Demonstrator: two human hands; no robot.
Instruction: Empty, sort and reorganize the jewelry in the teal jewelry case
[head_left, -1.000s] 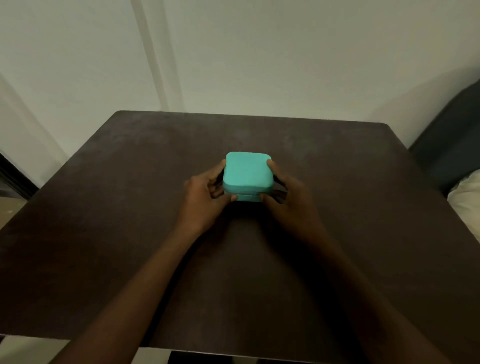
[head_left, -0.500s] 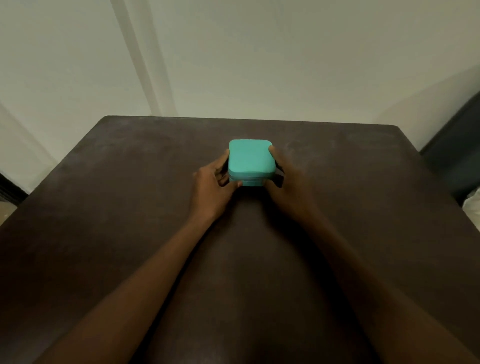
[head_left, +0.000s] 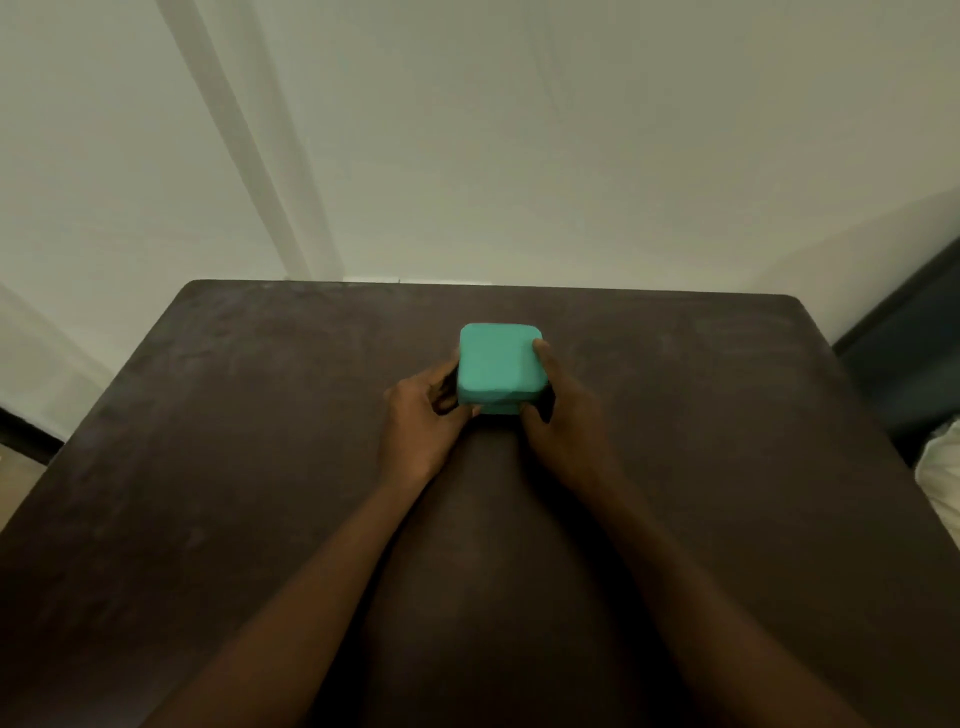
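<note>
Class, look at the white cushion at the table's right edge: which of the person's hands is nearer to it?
The right hand is nearer to the white cushion; it grips the teal jewelry case on its right side. The left hand grips the case's left side, farther from the cushion.

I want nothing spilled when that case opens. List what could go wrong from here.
1. The case is gripped at its sides by the left hand and right hand, with the lid seemingly just parting; if it pops open, jewelry could scatter over the table.
2. Small pieces could be hard to spot on the dark tabletop in this dim light.
</note>
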